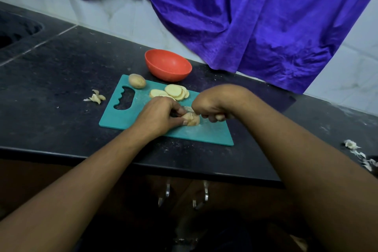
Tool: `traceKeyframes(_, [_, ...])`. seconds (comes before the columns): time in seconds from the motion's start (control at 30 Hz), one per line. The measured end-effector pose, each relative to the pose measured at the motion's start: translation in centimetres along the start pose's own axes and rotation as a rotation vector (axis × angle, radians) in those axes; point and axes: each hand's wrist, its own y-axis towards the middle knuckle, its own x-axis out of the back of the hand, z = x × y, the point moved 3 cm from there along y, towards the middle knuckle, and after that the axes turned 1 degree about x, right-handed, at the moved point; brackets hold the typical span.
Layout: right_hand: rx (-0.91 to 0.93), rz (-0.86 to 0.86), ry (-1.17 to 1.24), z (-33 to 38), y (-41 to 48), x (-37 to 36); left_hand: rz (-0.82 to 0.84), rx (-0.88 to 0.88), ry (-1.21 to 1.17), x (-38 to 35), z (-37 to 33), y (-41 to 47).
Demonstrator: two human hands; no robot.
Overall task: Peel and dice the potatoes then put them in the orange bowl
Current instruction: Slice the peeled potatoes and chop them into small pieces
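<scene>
You are holding a potato piece [192, 120] on the teal cutting board [206, 134] with your left hand [161, 114]. Your right hand [208, 107] is gripping a knife [219, 117] against it. Potato slices [176, 92] are lying behind.

Orange-red bowl [163, 71], teal cutting board [118, 116], pale yellow potato slices [173, 91], tan-brown whole potato [137, 81], black countertop [61, 67] flecked white, glossy violet-blue cloth [245, 16], white wall tiles [122, 16], cream peels [95, 98].

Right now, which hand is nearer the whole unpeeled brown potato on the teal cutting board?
Left. The left hand lies just right of the whole unpeeled potato; the right hand is farther right.
</scene>
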Motion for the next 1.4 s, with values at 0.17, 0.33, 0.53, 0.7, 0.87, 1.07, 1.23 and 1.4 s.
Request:
traceKeyframes(0.17, [-0.01,0.039,-0.041,1.9,0.5,0.3,-0.041,0.042,-0.003,0.1,0.1,-0.1])
traceKeyframes(0.33, [0.065,-0.11,-0.205,2.0,0.0,-2.4,-0.042,0.056,0.049,0.0,0.3,0.0])
traceKeyframes(0.53, [0.018,-0.299,-0.088,0.1,-1.6,-8.0,-0.036,0.051,-0.014,0.2,0.0,-0.3])
traceKeyframes(0.7, [0.006,-0.338,-0.089,0.1,-1.4,-9.5,-0.026,0.058,-0.014,0.3,-0.2,-0.4])
traceKeyframes(0.87, [0.018,-0.25,-0.1,0.1,-1.5,-8.1,-0.016,0.047,-0.014,0.3,-0.2,-0.4])
traceKeyframes(1.07, [0.028,-0.072,-0.08,0.6,-1.1,-1.7,-0.02,0.027,0.037,0.5,-0.4,-0.4])
traceKeyframes(1.23, [-0.015,0.018,-0.042,2.1,-0.4,-0.4,-0.051,0.026,0.054,0.5,-0.4,-0.5])
traceKeyframes(1.4, [0.025,-0.15,-0.22,1.9,-0.5,-3.2,-0.051,0.022,0.053,0.2,0.0,-0.4])
